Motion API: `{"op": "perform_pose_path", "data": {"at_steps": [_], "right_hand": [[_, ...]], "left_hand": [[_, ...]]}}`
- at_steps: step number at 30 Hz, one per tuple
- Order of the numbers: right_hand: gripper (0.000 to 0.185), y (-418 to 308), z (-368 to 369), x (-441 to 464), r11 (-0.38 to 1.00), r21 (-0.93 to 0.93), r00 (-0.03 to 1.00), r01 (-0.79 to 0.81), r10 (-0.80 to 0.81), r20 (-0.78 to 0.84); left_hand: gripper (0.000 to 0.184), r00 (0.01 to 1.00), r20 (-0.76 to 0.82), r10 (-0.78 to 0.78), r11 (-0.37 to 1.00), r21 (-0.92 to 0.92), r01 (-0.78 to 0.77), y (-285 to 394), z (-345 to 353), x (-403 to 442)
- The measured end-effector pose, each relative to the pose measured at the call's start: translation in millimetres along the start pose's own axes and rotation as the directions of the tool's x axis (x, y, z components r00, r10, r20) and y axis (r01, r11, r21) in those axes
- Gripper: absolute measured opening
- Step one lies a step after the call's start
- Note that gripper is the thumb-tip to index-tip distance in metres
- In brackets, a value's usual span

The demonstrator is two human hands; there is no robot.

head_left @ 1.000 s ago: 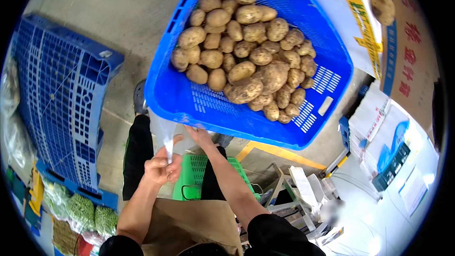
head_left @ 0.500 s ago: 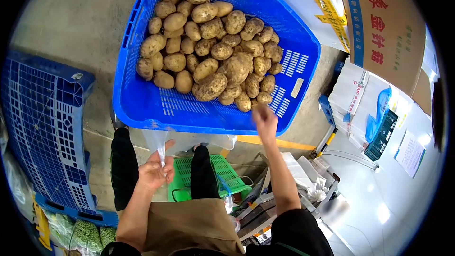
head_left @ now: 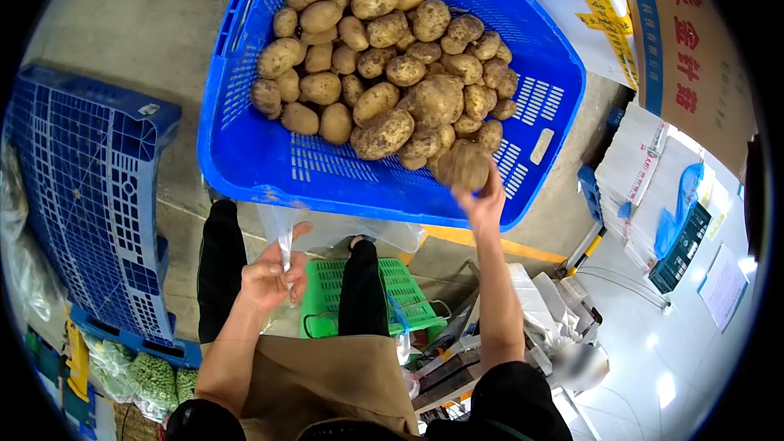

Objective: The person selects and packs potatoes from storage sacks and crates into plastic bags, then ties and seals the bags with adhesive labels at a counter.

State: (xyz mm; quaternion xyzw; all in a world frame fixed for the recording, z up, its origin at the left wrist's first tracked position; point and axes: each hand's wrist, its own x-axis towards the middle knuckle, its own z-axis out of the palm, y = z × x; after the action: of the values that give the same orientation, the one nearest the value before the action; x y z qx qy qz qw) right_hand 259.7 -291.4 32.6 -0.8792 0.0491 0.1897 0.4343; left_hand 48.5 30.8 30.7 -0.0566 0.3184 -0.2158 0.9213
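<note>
A big blue plastic basket (head_left: 211, 135) in front of me holds a pile of dirt-streaked potatoes (head_left: 377, 104), heaped toward its far and middle part. My right hand (head_left: 485, 206) is closed around one potato (head_left: 464, 165) at the basket's near right side; motion smears it a little. Below the near rim, my left hand (head_left: 269, 276) pinches a clear plastic bag (head_left: 285, 237), which spreads rightward beneath the basket. Part of the bag is hard to make out.
A green plastic basket (head_left: 327, 282) sits on the floor by my legs. At left leans a blue pallet (head_left: 90, 196), with bagged green vegetables (head_left: 153, 377) beneath. Cartons (head_left: 694, 49) and a white box (head_left: 633, 163) stand at right, near a cluttered metal rack (head_left: 457, 376).
My right hand has taken hold of a potato and lifted it slightly. My left hand keeps its grip on the bag. The view has shifted, so the basket appears higher and further right.
</note>
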Motion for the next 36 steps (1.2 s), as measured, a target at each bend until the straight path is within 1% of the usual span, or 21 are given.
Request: {"op": "perform_pose_path", "data": {"at_steps": [1,3,6,8,9,10,11,12,13,15,18,21,24,25,27,30,31,32,33,35,36], "right_hand": [[0.073,-15.6,-0.6,-25.1,0.997,0.069,0.997,0.025,-0.030,0.069],[0.070,-44.2,4.5,-60.8,0.966,-0.117,0.943,0.233,-0.195,0.270],[0.068,-71.1,12.9,-65.5,0.977,-0.074,0.861,0.201,-0.140,0.488],[0.068,-34.5,21.4,-33.1,0.985,-0.148,0.965,0.094,-0.054,0.256],[0.071,-21.9,30.4,-10.5,0.967,-0.254,0.992,0.021,0.011,0.123],[0.075,17.0,40.5,13.3,0.870,-0.468,0.988,0.152,-0.120,0.097],[0.086,52.4,53.7,32.8,0.810,-0.568,0.989,0.146,-0.126,0.075],[0.099,84.0,66.6,49.5,0.721,-0.673,0.986,0.167,-0.104,0.133],[0.104,102.1,78.0,61.6,0.697,-0.696,0.983,0.174,-0.078,0.168],[0.097,105.0,95.6,76.2,0.540,-0.841,0.996,0.023,0.055,0.063],[0.092,76.9,97.3,64.6,0.453,-0.891,0.999,0.020,0.033,0.040],[0.094,68.0,110.0,66.1,0.304,-0.949,0.988,-0.085,0.148,-0.041],[0.097,74.8,117.6,69.0,0.337,-0.925,0.955,-0.178,0.285,-0.080],[0.095,73.8,118.4,71.8,0.324,-0.929,0.947,-0.181,0.311,-0.076],[0.089,67.5,107.8,69.5,0.398,-0.909,0.965,-0.122,0.263,-0.014],[0.092,76.1,83.1,62.7,0.543,-0.816,0.947,-0.197,0.320,-0.016],[0.092,59.5,71.0,53.7,0.755,-0.606,0.927,-0.251,0.368,0.075],[0.092,40.6,54.0,41.7,0.887,-0.343,0.907,-0.308,0.383,0.175],[0.093,18.3,39.3,27.5,0.930,-0.051,0.890,-0.364,0.363,0.276],[0.096,-9.2,19.6,-12.4,0.916,0.194,0.908,-0.351,0.283,0.309],[0.096,-23.1,15.8,-31.9,0.926,0.227,0.910,-0.301,0.208,0.358]], "left_hand": [[0.089,1.000,0.009,0.000,1.000,-0.010,0.000,-0.6,0.4,1.2],[0.088,1.000,0.023,0.001,1.000,-0.026,0.000,-1.2,0.9,2.3],[0.088,1.000,-0.001,0.017,1.000,-0.025,-0.017,-0.5,1.0,1.5],[0.089,1.000,-0.003,0.006,1.000,-0.021,-0.006,0.4,0.8,2.3],[0.089,1.000,-0.018,0.004,1.000,-0.021,-0.005,-0.1,0.8,0.2],[0.091,0.999,-0.036,0.003,1.000,0.004,-0.002,0.7,2.9,-0.6],[0.092,1.000,-0.028,-0.010,1.000,0.027,0.011,1.6,-0.1,-1.5],[0.090,0.999,-0.038,0.000,0.997,0.075,0.002,0.8,-3.2,-1.5],[0.089,0.999,-0.041,0.009,0.992,0.125,-0.004,1.3,-4.4,-1.0],[0.088,0.998,-0.057,0.034,0.991,0.129,-0.027,7.3,-2.5,-0.1],[0.087,0.997,-0.065,0.034,0.994,0.107,-0.027,4.3,-2.0,-5.1],[0.088,0.997,-0.062,0.046,0.995,0.094,-0.040,1.5,-0.7,0.4],[0.091,0.997,-0.058,0.045,0.996,0.079,-0.041,-0.4,0.6,3.0],[0.090,0.997,-0.058,0.049,0.996,0.071,-0.045,-0.7,1.3,2.8],[0.090,0.996,-0.059,0.063,0.996,0.065,-0.059,-0.4,2.1,3.0],[0.089,0.996,-0.066,0.068,0.996,0.058,-0.064,1.2,1.0,1.0],[0.089,0.996,-0.065,0.069,0.997,0.045,-0.066,0.3,0.1,1.6],[0.089,0.996,-0.062,0.071,0.997,0.029,-0.069,-1.3,-0.5,3.0],[0.088,0.996,-0.059,0.069,0.997,0.030,-0.067,-1.9,-0.5,4.2],[0.088,0.996,-0.055,0.064,0.997,0.041,-0.062,0.0,1.0,5.2],[0.087,0.997,-0.038,0.060,0.997,0.057,-0.058,0.5,2.2,5.8]]}}
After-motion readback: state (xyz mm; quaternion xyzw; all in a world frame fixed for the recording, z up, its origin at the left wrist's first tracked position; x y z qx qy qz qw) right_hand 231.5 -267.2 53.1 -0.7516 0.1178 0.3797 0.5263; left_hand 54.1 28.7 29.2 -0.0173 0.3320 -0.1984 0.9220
